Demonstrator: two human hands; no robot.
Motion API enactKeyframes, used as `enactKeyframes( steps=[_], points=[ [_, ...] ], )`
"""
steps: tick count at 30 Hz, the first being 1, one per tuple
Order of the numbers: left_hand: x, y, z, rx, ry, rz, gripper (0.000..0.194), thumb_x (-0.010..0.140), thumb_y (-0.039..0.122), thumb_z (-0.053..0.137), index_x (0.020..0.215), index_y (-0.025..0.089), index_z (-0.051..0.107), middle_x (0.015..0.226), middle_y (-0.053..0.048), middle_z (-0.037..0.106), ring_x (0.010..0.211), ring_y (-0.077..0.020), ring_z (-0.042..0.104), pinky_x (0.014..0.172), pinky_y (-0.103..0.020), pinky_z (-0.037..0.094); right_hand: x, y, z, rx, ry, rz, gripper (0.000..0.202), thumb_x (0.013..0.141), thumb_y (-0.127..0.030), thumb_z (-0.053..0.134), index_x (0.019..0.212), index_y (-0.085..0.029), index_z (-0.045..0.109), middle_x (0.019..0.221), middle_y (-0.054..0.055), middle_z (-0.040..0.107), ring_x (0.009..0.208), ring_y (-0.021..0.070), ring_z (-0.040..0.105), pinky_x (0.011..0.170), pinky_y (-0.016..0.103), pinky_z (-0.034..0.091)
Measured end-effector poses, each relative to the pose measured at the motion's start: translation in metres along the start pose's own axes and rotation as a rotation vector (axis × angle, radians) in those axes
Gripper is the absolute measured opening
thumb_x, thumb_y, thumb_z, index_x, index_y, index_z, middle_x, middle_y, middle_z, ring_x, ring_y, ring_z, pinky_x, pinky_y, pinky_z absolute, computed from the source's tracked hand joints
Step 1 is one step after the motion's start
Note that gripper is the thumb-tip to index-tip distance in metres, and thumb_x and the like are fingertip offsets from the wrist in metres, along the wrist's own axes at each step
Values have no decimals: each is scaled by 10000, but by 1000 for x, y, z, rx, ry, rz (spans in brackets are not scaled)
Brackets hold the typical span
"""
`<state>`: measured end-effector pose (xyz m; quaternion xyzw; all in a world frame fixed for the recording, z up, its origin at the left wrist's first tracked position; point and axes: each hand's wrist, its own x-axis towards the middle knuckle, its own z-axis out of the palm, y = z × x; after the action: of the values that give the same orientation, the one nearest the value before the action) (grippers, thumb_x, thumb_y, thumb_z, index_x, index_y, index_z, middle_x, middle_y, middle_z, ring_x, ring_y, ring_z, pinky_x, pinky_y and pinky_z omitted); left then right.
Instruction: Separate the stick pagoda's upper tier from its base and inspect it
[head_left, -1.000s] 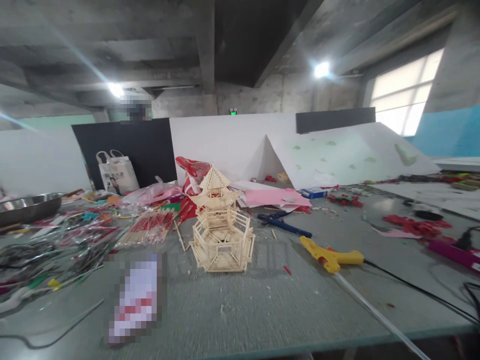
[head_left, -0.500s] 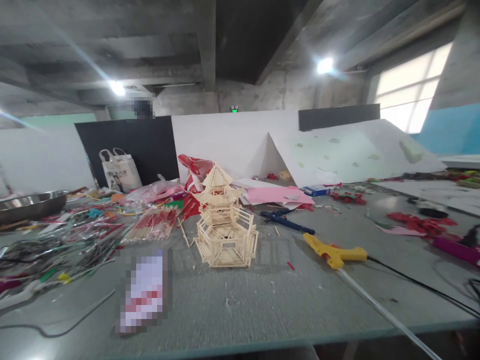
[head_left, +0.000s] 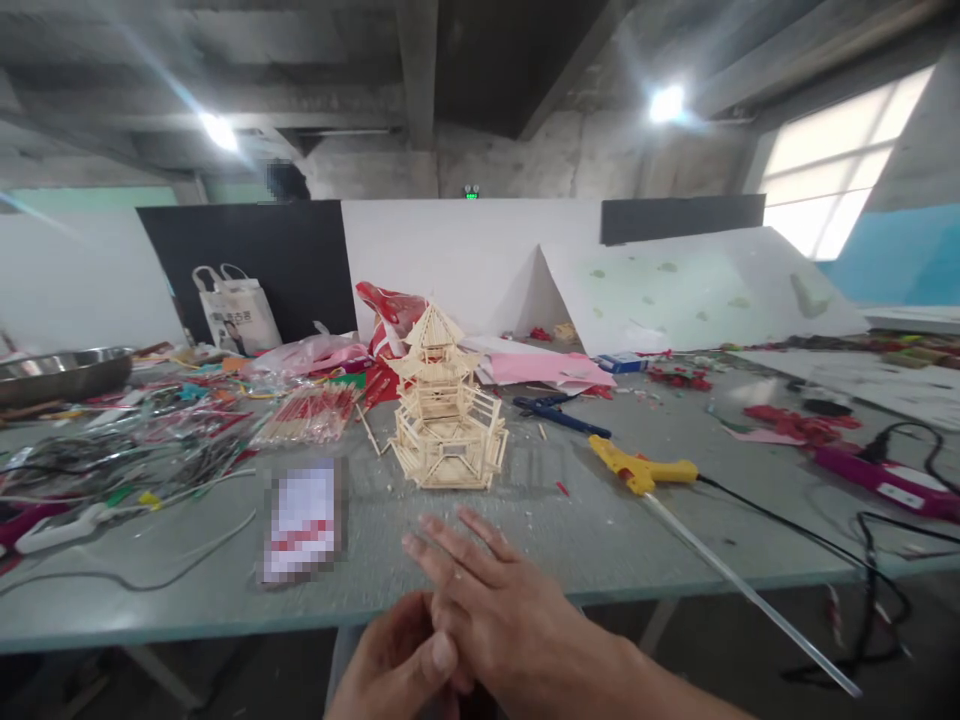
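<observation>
My right hand (head_left: 499, 605) is held palm down over the table's front edge, its fingers stretched out and slightly apart, holding nothing visible. Against its thumb side rests my left hand (head_left: 397, 655), closed with curled fingers and the thumb on top; whatever lies inside its grip is hidden. Just beyond my fingertips, and apart from them, stands a tiered pagoda model (head_left: 450, 430) built of pale wooden sticks. To its right lies a yellow hot glue gun (head_left: 641, 468) with a long clear glue stick (head_left: 742, 590) sticking out past the table edge.
Left of the pagoda lie bundled red-tipped sticks (head_left: 311, 412), a blurred-out object (head_left: 301, 520) and tangled wires. A metal bowl (head_left: 67, 378) sits far left. Blue pliers (head_left: 562, 412) lie behind the glue gun; a purple power strip (head_left: 885, 482) with black cables is at right.
Both hands have come into view from below and meet in front of the pagoda. The view has tilted down a little, showing more of the table's front edge. The pagoda and glue gun stay put.
</observation>
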<state>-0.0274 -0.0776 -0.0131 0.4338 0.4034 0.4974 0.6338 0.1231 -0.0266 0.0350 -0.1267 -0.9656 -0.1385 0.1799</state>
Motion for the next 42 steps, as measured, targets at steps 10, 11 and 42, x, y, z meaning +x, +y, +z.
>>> enactKeyframes(
  steps=[10, 11, 42],
  points=[
    [4, 33, -14, 399, 601, 363, 401, 755, 550, 525, 709, 160, 607, 464, 55, 402, 410, -69, 333, 387, -167, 278, 0, 5, -27, -125, -64, -111, 314, 895, -246, 414, 1164, -178, 560, 1378, 152, 378, 1321, 337, 205, 1023, 591, 193],
    [2, 37, -19, 396, 672, 394, 408, 774, 552, 492, 764, 165, 623, 452, 62, 377, 397, -73, 324, 375, -168, 268, -1, 7, -31, -146, -68, -142, 296, 891, -237, 419, 1129, -172, 584, 1358, 135, 412, 1318, 332, 214, 1029, 595, 171],
    [44, 79, -7, 378, 404, 442, 302, 730, 398, 615, 885, 140, 638, 579, 13, 587, 477, -111, 514, 432, -209, 399, -2, 75, -44, -445, -319, -427, 132, 773, -184, 573, 741, -200, 701, 783, 45, 683, 873, 225, 566, 1037, 524, 168]
  ],
)
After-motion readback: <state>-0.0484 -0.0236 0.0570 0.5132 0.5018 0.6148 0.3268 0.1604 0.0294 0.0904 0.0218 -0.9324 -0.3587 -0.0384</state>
